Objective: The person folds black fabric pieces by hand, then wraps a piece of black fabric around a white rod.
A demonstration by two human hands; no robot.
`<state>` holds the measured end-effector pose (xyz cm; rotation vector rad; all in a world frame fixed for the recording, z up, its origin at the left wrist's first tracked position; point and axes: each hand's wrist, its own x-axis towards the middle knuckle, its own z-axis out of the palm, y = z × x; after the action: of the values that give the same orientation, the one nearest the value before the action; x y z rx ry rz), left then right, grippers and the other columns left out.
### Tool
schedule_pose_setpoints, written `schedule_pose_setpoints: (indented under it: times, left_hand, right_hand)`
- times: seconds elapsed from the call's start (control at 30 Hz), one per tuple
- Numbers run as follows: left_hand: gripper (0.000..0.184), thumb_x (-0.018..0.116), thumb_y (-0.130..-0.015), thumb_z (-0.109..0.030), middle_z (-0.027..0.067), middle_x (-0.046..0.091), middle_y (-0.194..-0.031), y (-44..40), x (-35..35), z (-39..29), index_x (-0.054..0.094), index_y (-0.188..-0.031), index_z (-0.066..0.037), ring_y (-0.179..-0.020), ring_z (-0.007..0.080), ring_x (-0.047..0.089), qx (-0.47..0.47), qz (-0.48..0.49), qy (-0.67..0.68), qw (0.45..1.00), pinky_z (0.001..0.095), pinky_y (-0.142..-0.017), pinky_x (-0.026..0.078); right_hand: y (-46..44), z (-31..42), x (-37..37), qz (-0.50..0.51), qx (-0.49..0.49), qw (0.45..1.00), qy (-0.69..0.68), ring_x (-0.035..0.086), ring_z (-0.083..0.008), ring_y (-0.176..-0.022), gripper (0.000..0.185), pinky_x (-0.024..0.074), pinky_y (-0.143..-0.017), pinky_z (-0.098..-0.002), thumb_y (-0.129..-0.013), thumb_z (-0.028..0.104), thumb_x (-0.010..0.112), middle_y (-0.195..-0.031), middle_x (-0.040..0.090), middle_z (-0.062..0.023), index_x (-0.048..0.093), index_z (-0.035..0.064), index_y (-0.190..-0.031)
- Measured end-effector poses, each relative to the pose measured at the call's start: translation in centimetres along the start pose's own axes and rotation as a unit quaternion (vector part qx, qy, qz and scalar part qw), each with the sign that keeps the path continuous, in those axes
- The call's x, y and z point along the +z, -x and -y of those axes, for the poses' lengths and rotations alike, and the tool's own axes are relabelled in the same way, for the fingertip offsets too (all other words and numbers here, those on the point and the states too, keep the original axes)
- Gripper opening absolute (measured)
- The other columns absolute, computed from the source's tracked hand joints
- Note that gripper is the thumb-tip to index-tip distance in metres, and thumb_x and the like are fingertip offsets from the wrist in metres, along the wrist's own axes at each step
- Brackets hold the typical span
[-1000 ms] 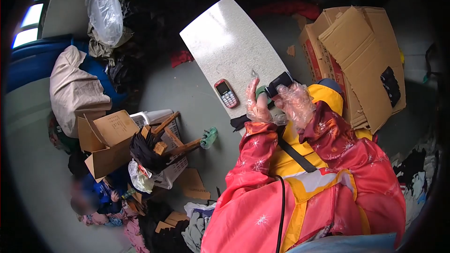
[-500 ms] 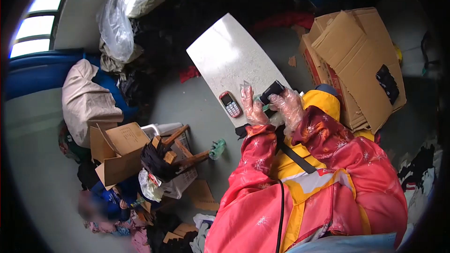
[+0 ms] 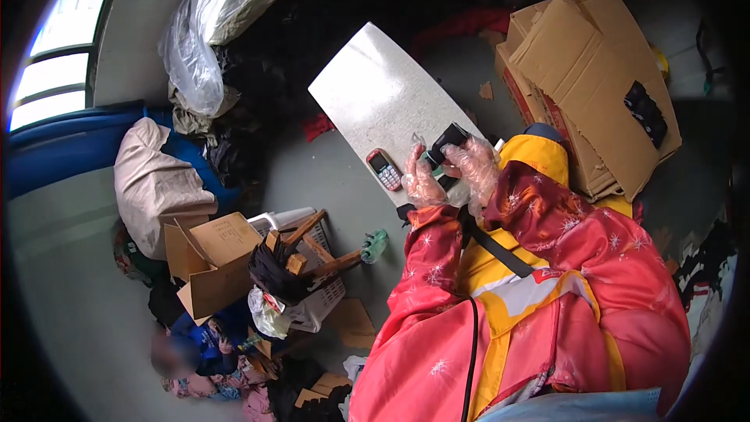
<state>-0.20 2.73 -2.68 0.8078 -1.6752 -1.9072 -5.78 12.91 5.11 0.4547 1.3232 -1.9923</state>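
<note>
My right hand [image 3: 473,164], in a clear plastic glove, is closed on a small black rectangular object [image 3: 448,142] above the near edge of a white board [image 3: 375,70]. My left hand [image 3: 422,181], gloved the same way, is just left of the object with its fingers raised and partly bent. A contact between its fingertips and the object cannot be made out. Something greenish and a dark strip show between the hands, too small to name. A red-edged keypad phone [image 3: 384,169] lies on the board beside my left hand.
Flattened cardboard boxes [image 3: 574,70] lean at right beside a yellow item [image 3: 539,164]. At left are an open carton [image 3: 223,246], a white plastic crate [image 3: 328,305], a wooden stool leg [image 3: 336,263] and a green bottle [image 3: 375,246]. Another person [image 3: 207,344] sits low at left.
The black object has tilted and shifted slightly left in my right hand. My left fingers have bent inward from a more spread pose. The camera view has turned slightly.
</note>
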Motion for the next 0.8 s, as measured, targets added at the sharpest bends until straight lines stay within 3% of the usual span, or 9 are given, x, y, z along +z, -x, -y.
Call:
schedule_pose_setpoints:
  times: [0.2, 0.37, 0.47, 0.6, 0.63, 0.67, 0.7, 0.73, 0.8]
  left_hand:
    - [0.039, 0.045, -0.085, -0.025, 0.0149, 0.054, -0.114, -0.1, 0.2, -0.1, 0.054, -0.113, 0.0, -0.107, 0.0253, 0.049, 0.016, 0.031, -0.022, 0.999, 0.0348, -0.096, 0.032]
    - [0.045, 0.034, -0.09, -0.03, 0.0226, 0.04, -0.129, -0.9, 0.0, 2.1, 0.049, -0.121, -0.001, -0.124, 0.0351, 0.033, 0.19, 0.025, -0.275, 0.942, 0.0416, -0.103, 0.022]
    - [0.046, 0.029, -0.091, -0.029, 0.0223, 0.038, -0.131, -0.8, 0.4, 1.5, 0.045, -0.124, -0.002, -0.127, 0.0358, 0.028, 0.172, 0.025, -0.294, 0.94, 0.0423, -0.104, 0.021]
    - [0.049, 0.043, -0.089, -0.035, 0.0189, 0.042, -0.127, -1.5, -0.3, 2.1, 0.044, -0.126, -0.003, -0.114, 0.0282, 0.044, 0.159, 0.044, -0.202, 0.965, 0.0356, -0.096, 0.033]
    - [0.053, 0.047, -0.087, -0.037, 0.016, 0.045, -0.125, -1.4, 0.0, 1.8, 0.044, -0.125, -0.001, -0.113, 0.0241, 0.044, 0.088, 0.01, -0.131, 0.988, 0.0343, -0.096, 0.032]
    - [0.053, 0.047, -0.087, -0.037, 0.016, 0.045, -0.125, -1.4, 0.1, 1.4, 0.044, -0.125, -0.001, -0.113, 0.0241, 0.044, 0.091, 0.012, -0.129, 0.987, 0.0343, -0.096, 0.032]
    - [0.054, 0.046, -0.087, -0.039, 0.0151, 0.045, -0.125, -1.2, -0.3, 1.4, 0.044, -0.125, 0.0, -0.113, 0.0233, 0.044, 0.03, 0.008, -0.048, 0.998, 0.0341, -0.096, 0.032]
    - [0.054, 0.046, -0.088, -0.04, 0.0142, 0.046, -0.125, -1.0, -0.7, 1.5, 0.045, -0.124, 0.0, -0.113, 0.0226, 0.044, -0.031, 0.002, 0.034, 0.999, 0.0339, -0.096, 0.032]
    - [0.055, 0.049, -0.086, -0.045, 0.0167, 0.054, -0.115, -0.6, -1.6, 0.9, 0.052, -0.115, 0.001, -0.107, 0.0284, 0.051, 0.004, -0.022, -0.005, 1.0, 0.0369, -0.094, 0.036]
  right_hand:
    - [0.6, 0.6, 0.6, -0.005, 0.005, 1.0, -0.001, 0.056, -0.0139, -0.085, 0.024, 0.0481, -0.077, -0.0256, -0.083, 0.016, 0.057, -0.096, 0.057, -0.0065, 0.054, 0.0024, -0.103]
    - [0.0, -0.2, 0.2, 0.015, -0.017, 1.0, -0.006, 0.056, -0.0137, -0.086, 0.025, 0.0479, -0.075, -0.0255, -0.083, 0.016, 0.058, -0.096, 0.057, -0.0065, 0.054, 0.0019, -0.103]
    - [-0.6, -1.0, -0.2, 0.024, -0.017, 1.0, 0.006, 0.056, -0.0154, -0.087, 0.026, 0.0472, -0.076, -0.0294, -0.083, 0.017, 0.058, -0.096, 0.057, -0.0066, 0.054, 0.0027, -0.104]
    - [-0.5, -0.6, -0.7, 0.038, 0.001, 0.998, 0.05, 0.054, -0.0185, -0.09, 0.027, 0.0434, -0.084, -0.0353, -0.083, 0.021, 0.058, -0.094, 0.057, -0.0056, 0.054, 0.0059, -0.105]
    - [0.0, -0.3, -0.9, 0.035, 0.036, 0.998, -0.045, 0.054, -0.0172, -0.088, 0.025, 0.0439, -0.083, -0.0337, -0.083, 0.022, 0.059, -0.09, 0.056, -0.0052, 0.054, 0.0065, -0.102]
    - [0.4, -0.1, -1.1, 0.032, 0.071, 0.987, -0.138, 0.053, -0.0159, -0.086, 0.023, 0.0445, -0.081, -0.0321, -0.083, 0.022, 0.059, -0.086, 0.056, -0.0049, 0.054, 0.0072, -0.1]
    - [0.3, -0.1, -1.1, 0.015, 0.063, 0.982, -0.179, 0.054, -0.0138, -0.076, 0.017, 0.0475, -0.072, -0.0279, -0.083, 0.018, 0.06, -0.079, 0.054, -0.0043, 0.054, 0.0055, -0.093]
    - [0.4, 0.1, -1.6, 0.016, 0.063, 0.982, -0.175, 0.054, -0.0138, -0.076, 0.017, 0.0475, -0.072, -0.0279, -0.083, 0.018, 0.06, -0.079, 0.054, -0.0043, 0.054, 0.0055, -0.093]
    - [0.8, 0.6, -2.3, 0.085, 0.098, 0.942, -0.308, 0.053, -0.0127, -0.066, 0.014, 0.0476, -0.06, -0.0238, -0.084, 0.014, 0.059, -0.074, 0.054, -0.0047, 0.053, 0.0025, -0.089]
